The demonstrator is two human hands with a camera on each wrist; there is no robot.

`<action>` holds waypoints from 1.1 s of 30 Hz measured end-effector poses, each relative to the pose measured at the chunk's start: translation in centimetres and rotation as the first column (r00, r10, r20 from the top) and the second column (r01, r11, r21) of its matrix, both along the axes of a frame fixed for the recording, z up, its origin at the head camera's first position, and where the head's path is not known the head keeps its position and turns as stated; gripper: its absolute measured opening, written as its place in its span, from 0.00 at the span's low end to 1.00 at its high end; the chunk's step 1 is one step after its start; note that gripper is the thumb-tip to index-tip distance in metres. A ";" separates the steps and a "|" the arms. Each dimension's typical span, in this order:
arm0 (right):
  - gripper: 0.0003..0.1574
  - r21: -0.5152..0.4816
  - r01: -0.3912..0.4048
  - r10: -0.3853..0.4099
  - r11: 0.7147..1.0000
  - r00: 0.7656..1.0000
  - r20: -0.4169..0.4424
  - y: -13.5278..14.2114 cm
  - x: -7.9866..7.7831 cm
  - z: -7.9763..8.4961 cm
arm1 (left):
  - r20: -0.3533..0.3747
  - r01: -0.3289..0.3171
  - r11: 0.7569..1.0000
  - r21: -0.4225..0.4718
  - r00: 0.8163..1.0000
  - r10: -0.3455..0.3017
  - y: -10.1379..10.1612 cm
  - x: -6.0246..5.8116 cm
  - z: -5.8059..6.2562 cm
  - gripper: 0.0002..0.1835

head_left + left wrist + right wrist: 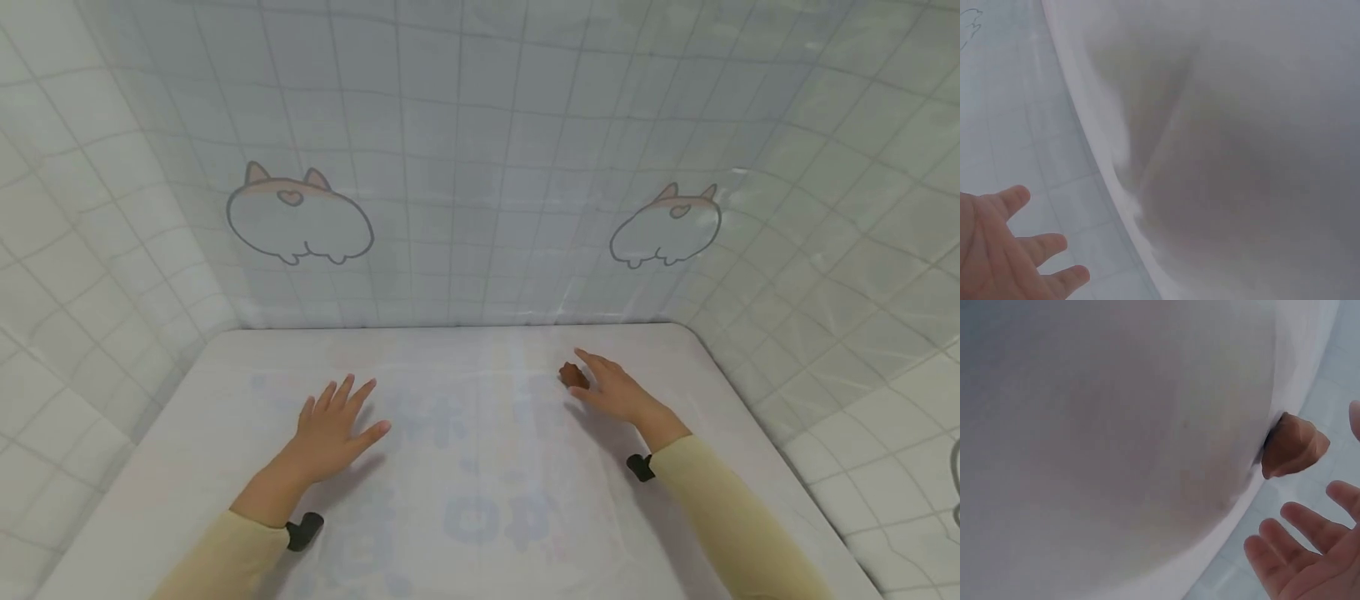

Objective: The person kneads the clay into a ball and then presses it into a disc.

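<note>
A small brown lump [573, 376] with ridges and pointed corners, somewhat like a seashell, sits on the white-covered table toward the back right. My right hand [617, 394] is right beside it, fingers spread and relaxed, the thumb near its front side. In the right wrist view the brown lump [1295, 447] shows beyond the fingertips, with a gap between them. On the left, my left hand [330, 433] hovers over the tabletop with straight, spread fingers and holds nothing. Its palm and several fingers [1052, 247] show in the left wrist view.
The table [450, 358] has a pale cover with faint printed shapes. Grid-patterned curtains [465, 167] hang behind it and along both sides, with dog drawings on the back one. A dark wrist mount [305, 531] sits under each sleeve cuff.
</note>
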State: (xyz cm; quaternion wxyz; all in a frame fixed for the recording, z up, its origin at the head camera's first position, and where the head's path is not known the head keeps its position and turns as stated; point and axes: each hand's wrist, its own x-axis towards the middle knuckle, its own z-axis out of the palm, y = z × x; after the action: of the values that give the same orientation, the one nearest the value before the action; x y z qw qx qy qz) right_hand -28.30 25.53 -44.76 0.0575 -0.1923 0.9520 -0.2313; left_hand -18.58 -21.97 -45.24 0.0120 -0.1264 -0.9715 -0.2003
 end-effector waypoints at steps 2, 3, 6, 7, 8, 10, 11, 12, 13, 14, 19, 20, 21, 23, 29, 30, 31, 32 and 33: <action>0.48 -0.006 0.016 -0.016 1.000 1.000 0.016 -0.4 -0.4 -0.2 | 0.001 0.002 1.000 0.014 1.000 -0.002 0.2 0.0 0.0 0.43; 0.47 -0.006 0.024 -0.024 1.000 0.999 0.022 -0.5 -0.6 -0.2 | 0.005 0.002 1.000 0.022 1.000 -0.002 0.3 0.0 0.0 0.43; 0.45 -0.010 0.037 -0.036 0.999 0.999 0.035 -0.9 -1.2 -0.4 | 0.012 0.009 0.998 0.055 1.000 -0.009 0.7 -0.1 0.1 0.43; 0.45 -0.016 0.041 -0.041 0.999 0.998 0.041 -1.0 -1.3 -0.5 | 0.016 0.011 0.998 0.063 1.000 -0.012 0.8 -0.2 0.2 0.43; 0.44 -0.015 0.046 -0.046 0.999 0.998 0.044 -1.2 -1.5 -0.5 | 0.021 0.013 0.997 0.074 1.000 -0.015 1.0 -0.2 0.2 0.42; 0.43 -0.016 0.050 -0.049 0.999 0.998 0.049 -1.3 -1.7 -0.5 | 0.039 0.015 0.995 0.099 0.999 -0.019 1.3 -0.3 0.3 0.42; 0.42 -0.008 0.048 -0.047 0.999 0.998 0.045 -1.4 -1.8 -0.5 | 0.049 0.016 0.994 0.112 0.999 -0.022 1.5 -0.3 0.4 0.42; 0.41 -0.006 0.045 -0.045 0.999 0.998 0.043 -1.5 -1.8 -0.5 | 0.060 0.016 0.992 0.124 0.998 -0.024 1.7 -0.3 0.4 0.42; 0.40 -0.004 0.043 -0.043 0.999 0.998 0.040 -1.6 -1.9 -0.4 | 0.072 0.014 0.991 0.134 0.997 -0.024 1.8 -0.3 0.4 0.42; 0.39 -0.001 0.043 -0.043 0.999 0.998 0.038 -1.7 -1.9 -0.3 | 0.078 0.013 0.989 0.144 0.997 -0.024 2.0 -0.4 0.4 0.42; 0.36 0.009 0.055 -0.055 0.998 0.998 0.033 -2.0 -1.7 -0.1 | 0.109 0.013 0.978 0.209 0.993 -0.036 2.8 -0.4 0.3 0.41; 0.35 0.013 0.061 -0.062 0.998 0.998 0.031 -2.0 -1.7 -0.1 | 0.120 0.012 0.974 0.227 0.992 -0.041 3.0 -0.4 0.3 0.41; 0.35 0.018 0.067 -0.068 0.998 0.997 0.029 -2.0 -1.7 0.0 | 0.134 0.012 0.969 0.248 0.990 -0.047 3.2 -0.4 0.3 0.42; 0.34 0.023 0.083 -0.084 0.996 0.996 0.027 -2.0 -1.6 0.0 | 0.166 0.007 0.957 0.289 0.984 -0.057 3.6 -0.4 0.3 0.42; 0.33 0.003 0.089 -0.089 0.996 0.996 0.022 -2.2 -1.3 0.4 | 0.210 0.002 0.920 0.391 0.973 -0.091 4.7 -0.7 0.2 0.41; 0.33 -0.001 0.084 -0.084 0.996 0.996 0.018 -2.3 -1.1 0.6 | 0.212 0.002 0.915 0.404 0.972 -0.096 4.8 -0.7 0.1 0.41; 0.33 -0.006 0.081 -0.081 0.997 0.997 0.017 -2.5 -1.0 0.7 | 0.215 0.001 0.910 0.414 0.972 -0.099 5.0 -0.7 0.1 0.41; 0.33 -0.014 0.084 -0.083 0.996 0.996 0.019 -2.6 -0.9 0.9 | 0.218 0.000 0.906 0.423 0.971 -0.101 5.1 -0.7 0.1 0.41; 0.33 -0.016 0.078 -0.078 0.997 0.997 0.015 -2.8 -0.7 1.1 | 0.218 -0.001 0.902 0.432 0.970 -0.103 5.3 -0.7 0.1 0.41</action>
State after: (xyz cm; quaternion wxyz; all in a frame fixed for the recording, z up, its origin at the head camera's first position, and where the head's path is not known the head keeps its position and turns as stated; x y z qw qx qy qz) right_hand -28.99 22.74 -43.65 0.0538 -0.1537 0.9563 -0.2427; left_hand -19.30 -16.70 -45.17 -0.0813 -0.1215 -0.8944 -0.4227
